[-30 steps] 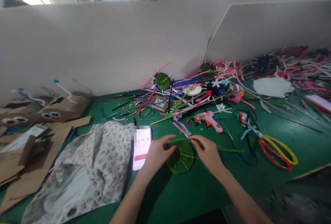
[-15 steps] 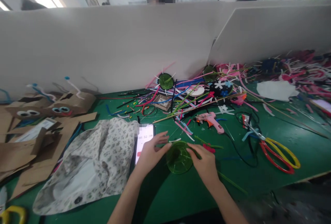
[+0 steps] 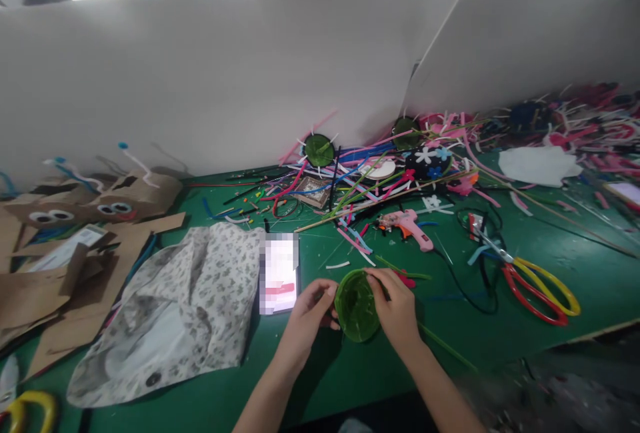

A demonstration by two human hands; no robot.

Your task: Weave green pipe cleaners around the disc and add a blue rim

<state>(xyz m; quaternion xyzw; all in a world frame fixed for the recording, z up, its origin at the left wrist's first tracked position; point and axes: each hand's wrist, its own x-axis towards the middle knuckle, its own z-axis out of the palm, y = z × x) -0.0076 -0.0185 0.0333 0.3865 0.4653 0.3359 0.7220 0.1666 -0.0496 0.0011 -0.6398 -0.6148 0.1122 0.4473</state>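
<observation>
A round green disc of coiled pipe cleaners [image 3: 361,318], with a darker middle and pale thin strands across it, is held slightly tilted above the green table. My left hand [image 3: 316,308] grips its left rim, thumb in front and fingers curled behind. At the upper right rim, my right hand [image 3: 394,300] pinches the edge between thumb and fingers; whether a small piece is also in that pinch cannot be made out. Just beyond the right hand lie a green pipe cleaner [image 3: 417,277] and a red piece [image 3: 406,280]. A lit phone [image 3: 280,273] rests left of my left hand.
A pink glue gun [image 3: 407,225] with a black cord lies ahead; red-and-yellow scissors [image 3: 537,286] are at right. Patterned cloth [image 3: 200,300], cardboard figures [image 3: 140,196] and more scissors [image 3: 35,410] occupy the left. Loose pipe cleaners [image 3: 360,186] pile along the white partition [image 3: 225,73].
My left hand has moved right and closed on the disc's left rim, where its fingers were spread before. The disc has shifted slightly right and tipped. My right hand still pinches its edge.
</observation>
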